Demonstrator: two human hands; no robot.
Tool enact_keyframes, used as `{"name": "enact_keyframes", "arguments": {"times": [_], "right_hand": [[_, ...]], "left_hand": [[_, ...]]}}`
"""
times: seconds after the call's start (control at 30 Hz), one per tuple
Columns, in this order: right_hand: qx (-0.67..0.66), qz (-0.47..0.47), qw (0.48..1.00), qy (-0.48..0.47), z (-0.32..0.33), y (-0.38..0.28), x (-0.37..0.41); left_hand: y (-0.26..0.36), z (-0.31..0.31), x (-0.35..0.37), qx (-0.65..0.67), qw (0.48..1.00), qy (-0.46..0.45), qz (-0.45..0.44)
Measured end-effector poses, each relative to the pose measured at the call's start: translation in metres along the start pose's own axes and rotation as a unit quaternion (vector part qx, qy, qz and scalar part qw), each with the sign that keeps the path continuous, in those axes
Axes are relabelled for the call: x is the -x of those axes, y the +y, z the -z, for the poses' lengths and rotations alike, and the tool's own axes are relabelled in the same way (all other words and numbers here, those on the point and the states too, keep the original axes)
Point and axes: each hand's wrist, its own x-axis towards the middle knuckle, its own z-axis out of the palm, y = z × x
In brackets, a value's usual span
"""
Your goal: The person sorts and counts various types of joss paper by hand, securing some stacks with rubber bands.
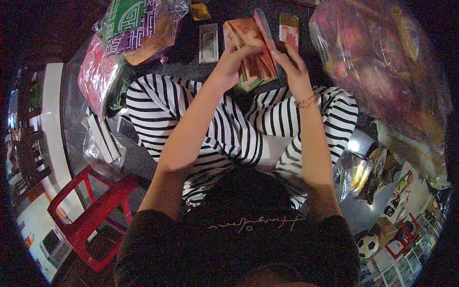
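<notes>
In front of my crossed legs, both hands hold a thick stack of orange-red paper notes (253,40). My left hand (233,64) is closed around the stack's left side, its thumb laid across the top face. My right hand (294,64) grips the right part, where a thick bundle edge stands up. A green note (256,83) shows under the lower end of the stack. On the dark floor, a grey printed note (208,43) lies left of the stack. A red and gold note (289,31) lies to the right, beyond my right hand.
Plastic-wrapped packets in green and purple (129,24) and red (98,71) lie at the left. A large clear plastic bag (368,52) of pinkish things fills the right. A gold paper piece (201,12) is at the top. Nearby are a red stool (93,215) and a football (368,246).
</notes>
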Motion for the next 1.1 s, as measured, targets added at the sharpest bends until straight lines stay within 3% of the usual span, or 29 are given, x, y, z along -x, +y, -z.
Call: {"name": "enact_keyframes", "arguments": {"times": [0.03, 0.37, 0.47, 0.53, 0.63, 0.77, 1.03, 1.1], "right_hand": [[0.057, 0.074, 0.995, 0.020, -0.001, 0.006, 0.001], [0.078, 0.115, 0.990, 0.029, -0.001, 0.002, 0.002], [0.075, 0.094, 0.992, 0.035, -0.003, -0.002, 0.001], [-0.078, -0.090, 0.993, 0.011, -0.001, -0.020, -0.004], [-0.138, -0.140, 0.980, 0.027, 0.002, -0.038, -0.008], [-0.130, -0.134, 0.982, 0.020, 0.003, -0.041, -0.006], [-0.060, -0.037, 0.998, -0.004, 0.000, -0.014, -0.002], [-0.039, -0.050, 0.998, 0.001, -0.001, -0.012, -0.001]], "left_hand": [[-0.001, 0.003, -0.001, 0.000, 1.000, 0.000, 0.000], [-0.006, 0.004, -0.004, 0.046, 0.998, 0.029, 0.010], [-0.015, 0.002, -0.008, -0.002, 0.999, 0.040, -0.030], [-0.014, 0.001, -0.007, -0.024, 0.998, 0.028, -0.056], [-0.010, -0.001, -0.003, -0.062, 0.996, 0.003, -0.062], [-0.011, 0.002, -0.005, -0.065, 0.996, -0.018, -0.049], [-0.008, 0.000, -0.004, -0.051, 0.997, -0.026, -0.045], [-0.012, 0.000, -0.005, -0.084, 0.992, -0.031, -0.090]]}}
